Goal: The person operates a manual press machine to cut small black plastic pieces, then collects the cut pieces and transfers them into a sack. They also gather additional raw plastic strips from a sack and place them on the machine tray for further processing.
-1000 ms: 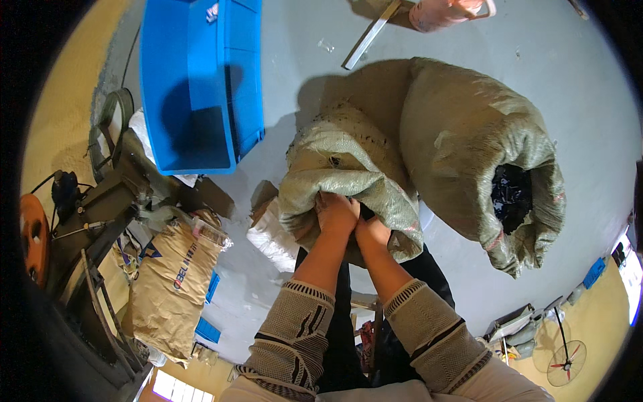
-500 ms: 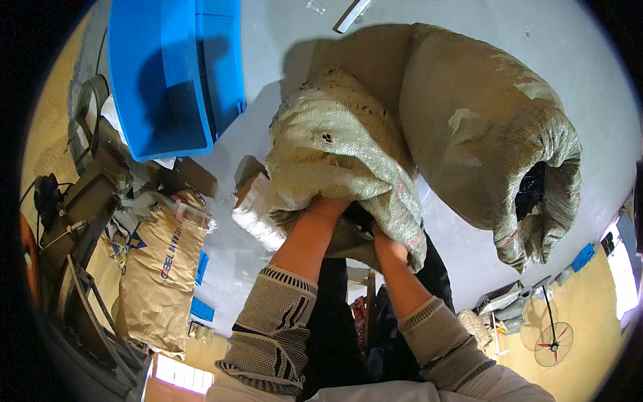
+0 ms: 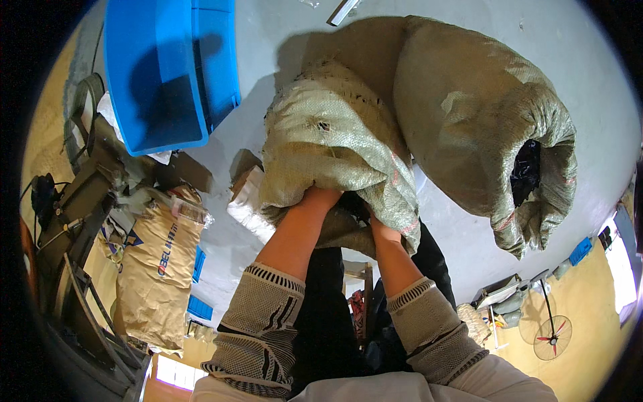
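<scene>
A greenish woven sack (image 3: 321, 144) lies in front of me with its mouth turned my way and a small torn hole in its upper side. My left hand (image 3: 324, 195) reaches into that mouth, and the cloth covers its fingers. Against the mouth's right edge is my right hand (image 3: 384, 232), also inside past the knuckles. Between the two wrists a dark gap shows, but what lies within cannot be made out. A second, fuller woven sack (image 3: 469, 120) rests to the right, its rolled mouth showing black pieces (image 3: 526, 173).
A blue plastic bin (image 3: 161, 87) stands at the far left. Below it are a brown paper sack (image 3: 161, 268) and a metal frame (image 3: 84, 288). A white package (image 3: 251, 208) sits just left of the sack. At the lower right stands a fan (image 3: 552, 338).
The whole view has shifted slightly, moving the scene a little up and left. Both hands stay inside the sack's mouth, and the cloth around them has changed little.
</scene>
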The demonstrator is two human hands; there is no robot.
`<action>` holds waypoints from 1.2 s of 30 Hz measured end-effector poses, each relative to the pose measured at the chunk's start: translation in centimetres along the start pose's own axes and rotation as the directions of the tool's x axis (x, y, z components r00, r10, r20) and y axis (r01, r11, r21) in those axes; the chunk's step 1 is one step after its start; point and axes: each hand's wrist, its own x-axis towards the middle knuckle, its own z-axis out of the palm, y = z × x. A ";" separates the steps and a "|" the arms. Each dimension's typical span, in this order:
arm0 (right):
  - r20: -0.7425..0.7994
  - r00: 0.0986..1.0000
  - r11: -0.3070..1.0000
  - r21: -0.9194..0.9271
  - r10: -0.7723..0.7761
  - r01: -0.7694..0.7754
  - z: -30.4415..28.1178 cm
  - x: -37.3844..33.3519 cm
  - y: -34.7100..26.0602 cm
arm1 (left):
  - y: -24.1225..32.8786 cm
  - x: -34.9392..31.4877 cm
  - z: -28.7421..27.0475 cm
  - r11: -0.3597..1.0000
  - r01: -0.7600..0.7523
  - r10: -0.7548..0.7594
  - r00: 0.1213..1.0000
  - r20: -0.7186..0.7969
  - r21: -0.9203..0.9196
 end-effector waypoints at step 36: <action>0.552 0.834 0.990 -0.126 0.013 0.068 -1.4 -1.2 2.7 | -0.3 1.1 -0.4 0.994 -0.109 0.109 0.994 0.014 -0.025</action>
